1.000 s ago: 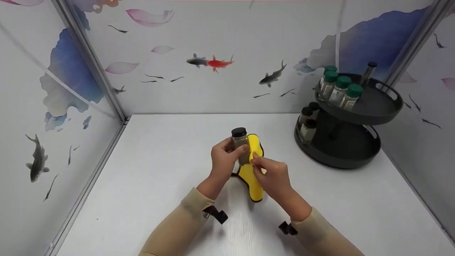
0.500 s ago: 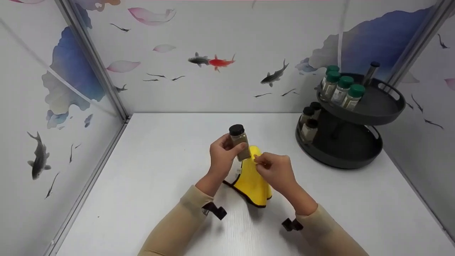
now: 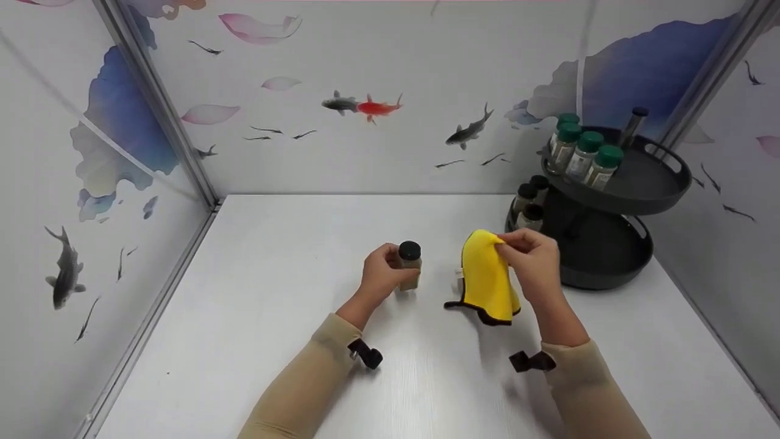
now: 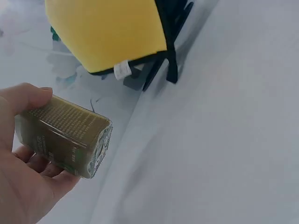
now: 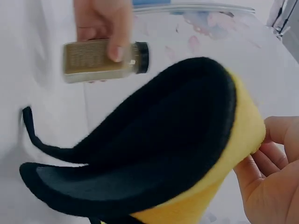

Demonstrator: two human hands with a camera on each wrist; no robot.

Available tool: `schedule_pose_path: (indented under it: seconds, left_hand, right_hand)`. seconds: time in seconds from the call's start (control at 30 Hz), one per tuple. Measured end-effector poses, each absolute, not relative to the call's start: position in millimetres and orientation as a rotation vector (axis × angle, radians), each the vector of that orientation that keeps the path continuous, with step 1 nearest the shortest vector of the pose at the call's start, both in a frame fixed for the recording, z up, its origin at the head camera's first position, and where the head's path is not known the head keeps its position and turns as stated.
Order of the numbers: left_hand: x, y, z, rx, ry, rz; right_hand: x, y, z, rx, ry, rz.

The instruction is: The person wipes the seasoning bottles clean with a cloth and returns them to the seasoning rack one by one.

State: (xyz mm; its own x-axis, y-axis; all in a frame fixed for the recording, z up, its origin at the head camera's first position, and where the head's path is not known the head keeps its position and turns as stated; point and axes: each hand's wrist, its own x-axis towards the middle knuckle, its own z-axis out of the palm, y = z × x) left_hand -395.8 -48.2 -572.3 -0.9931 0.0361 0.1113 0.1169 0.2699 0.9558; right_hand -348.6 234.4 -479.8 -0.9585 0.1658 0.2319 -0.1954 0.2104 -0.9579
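Observation:
My left hand [image 3: 382,272] holds a spice jar [image 3: 410,266] with a black lid, thumb on one side and fingers on the other. In the left wrist view the jar [image 4: 65,133] shows printed text, and its base points away from the palm. To the right, my right hand [image 3: 535,259] pinches a yellow cloth [image 3: 485,277] with black edging by its top, so it hangs down in folds. The right wrist view shows the dark underside of the cloth [image 5: 154,135] curling open, with the jar [image 5: 93,60] beyond it.
A black two-tier round rack [image 3: 615,198] stands at the back right. Several green-lidded jars [image 3: 588,152] and a slim dark-capped container [image 3: 634,127] sit on its upper tier; black-lidded jars [image 3: 525,198] are on the lower one. Patterned panels [image 3: 365,158] enclose the white table [image 3: 292,244].
My right hand has drawn the yellow cloth away from the jar, to the right and up. The left hand has lowered the jar, which now stands straighter.

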Motion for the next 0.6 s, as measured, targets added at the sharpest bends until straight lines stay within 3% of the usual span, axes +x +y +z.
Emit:
schedule_pose_path:
  seconds: [0.37,0.6]
  left_hand:
    - [-393,-37,-592,-0.157,-2.514,-1.771]
    - [-401,-51,-595,-0.607,-2.527,-1.837]
  right_hand:
    - [-347,232,-480,0.099,-1.992,2.024]
    - [-346,235,-479,0.085,-1.934,2.063]
